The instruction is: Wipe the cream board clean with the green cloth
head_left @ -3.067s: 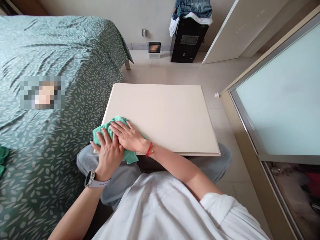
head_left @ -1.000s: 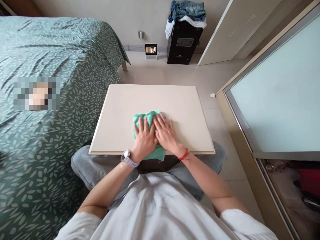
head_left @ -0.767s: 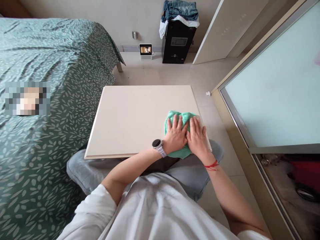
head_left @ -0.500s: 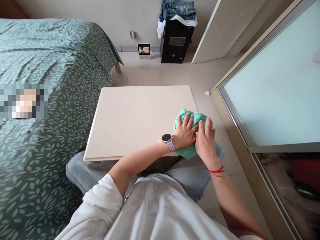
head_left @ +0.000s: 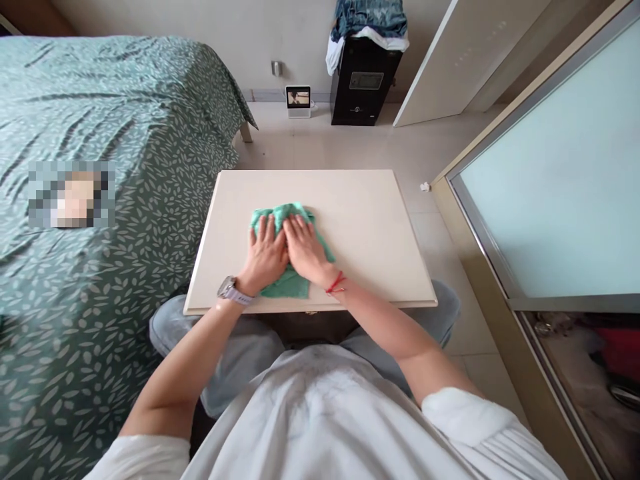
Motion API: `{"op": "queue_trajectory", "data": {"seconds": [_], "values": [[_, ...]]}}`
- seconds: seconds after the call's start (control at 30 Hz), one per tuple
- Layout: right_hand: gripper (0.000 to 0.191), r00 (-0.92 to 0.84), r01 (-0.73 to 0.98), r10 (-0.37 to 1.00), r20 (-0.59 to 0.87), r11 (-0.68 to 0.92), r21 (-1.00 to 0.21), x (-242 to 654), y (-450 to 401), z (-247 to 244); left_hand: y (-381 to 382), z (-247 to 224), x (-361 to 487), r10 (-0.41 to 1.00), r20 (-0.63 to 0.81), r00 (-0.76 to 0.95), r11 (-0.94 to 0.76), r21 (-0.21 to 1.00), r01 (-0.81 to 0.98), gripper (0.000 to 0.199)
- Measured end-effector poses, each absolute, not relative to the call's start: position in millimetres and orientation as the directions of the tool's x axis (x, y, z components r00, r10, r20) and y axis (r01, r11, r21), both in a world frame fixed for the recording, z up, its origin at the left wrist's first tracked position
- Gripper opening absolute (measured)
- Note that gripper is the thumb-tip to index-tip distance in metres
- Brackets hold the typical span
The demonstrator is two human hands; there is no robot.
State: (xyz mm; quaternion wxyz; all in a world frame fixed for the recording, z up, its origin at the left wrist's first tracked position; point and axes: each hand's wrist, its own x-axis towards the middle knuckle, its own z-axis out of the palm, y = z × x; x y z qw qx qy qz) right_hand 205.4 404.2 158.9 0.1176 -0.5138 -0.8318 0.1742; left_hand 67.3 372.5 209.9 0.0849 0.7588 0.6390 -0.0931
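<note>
A green cloth (head_left: 287, 287) lies spread and slightly bunched on the white tabletop (head_left: 367, 227), left of its middle. My left hand (head_left: 267, 253), with a watch at the wrist, rests flat on the cloth's left part, fingers stretched forward. Beside it my right hand (head_left: 304, 248), a red string bracelet at its wrist, presses flat on the cloth too. The two hands touch or nearly touch at the thumbs. The middle of the cloth is hidden under the palms.
To the left stands a bed with a green leaf-patterned cover (head_left: 165, 187), a blurred-out item on it. Beyond the table are a small screen (head_left: 299, 100) and a black cabinet (head_left: 364, 87) topped with folded jeans (head_left: 370, 19). A sliding glass door (head_left: 560, 167) flanks the right side.
Both hands have moved left with the cloth, from the table's right edge to left of its middle. The whole view has shifted slightly.
</note>
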Motion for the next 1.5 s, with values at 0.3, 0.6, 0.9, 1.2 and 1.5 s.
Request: {"op": "queue_trajectory", "data": {"seconds": [0.3,0.6,0.9,1.2,1.5], "values": [[0.066,-0.714,0.641,0.699,0.044,0.677,-0.361,100,409,181,340,198,-34,0.988,-0.101,-0.116,0.125,0.077,0.989,0.094],[0.076,-0.614,0.685,0.787,0.067,0.572,-0.451,175,438,157,388,188,25,0.993,-0.071,0.098,-0.09,0.118,0.989,0.089],[0.079,-0.228,0.876,0.969,0.092,0.245,-0.415,379,441,133,439,197,211,0.875,-0.087,0.476,-0.447,0.232,0.864,0.079],[0.08,0.04,0.928,0.993,0.107,0.002,-0.372,458,439,127,464,196,286,0.761,-0.091,0.642,-0.608,0.243,0.756,0.072],[0.075,-0.166,0.879,0.983,0.079,0.184,-0.44,329,493,148,481,207,173,0.896,-0.121,0.427,-0.404,0.177,0.898,0.077]]}}
